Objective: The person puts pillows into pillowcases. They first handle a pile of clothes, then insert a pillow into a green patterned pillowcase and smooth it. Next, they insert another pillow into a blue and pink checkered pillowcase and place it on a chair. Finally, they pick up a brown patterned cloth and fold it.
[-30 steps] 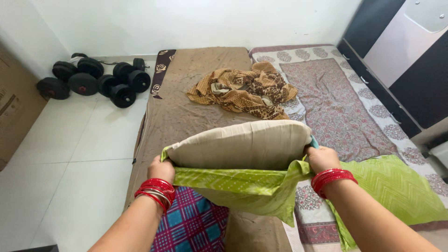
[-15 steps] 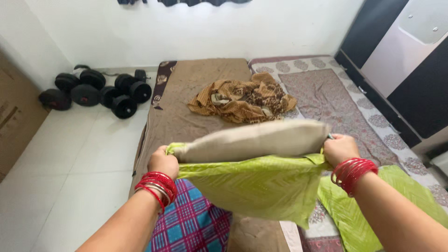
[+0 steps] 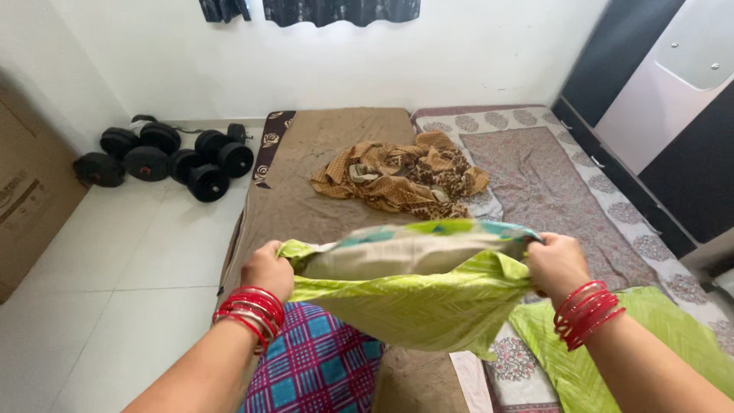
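I hold a beige pillow (image 3: 382,258) inside a green patterned pillowcase (image 3: 417,302) above a mattress. My left hand (image 3: 267,269) grips the left corner of the case's open edge. My right hand (image 3: 556,260) grips the right corner. Only a strip of the pillow shows at the case's mouth; the cloth hangs down below. Both wrists wear red bangles.
A crumpled brown patterned cloth (image 3: 401,176) lies on the brown mattress (image 3: 306,199). A floral sheet (image 3: 535,176) covers the right side, with another green pillow (image 3: 650,329) on it. A blue and magenta checked cloth (image 3: 313,367) is below. Black dumbbells (image 3: 168,157), a cardboard box (image 3: 30,191), a dark wardrobe (image 3: 657,99).
The pillow has sunk deeper into the green case as the case's edge came up over it. My view has tilted upward, showing more wall.
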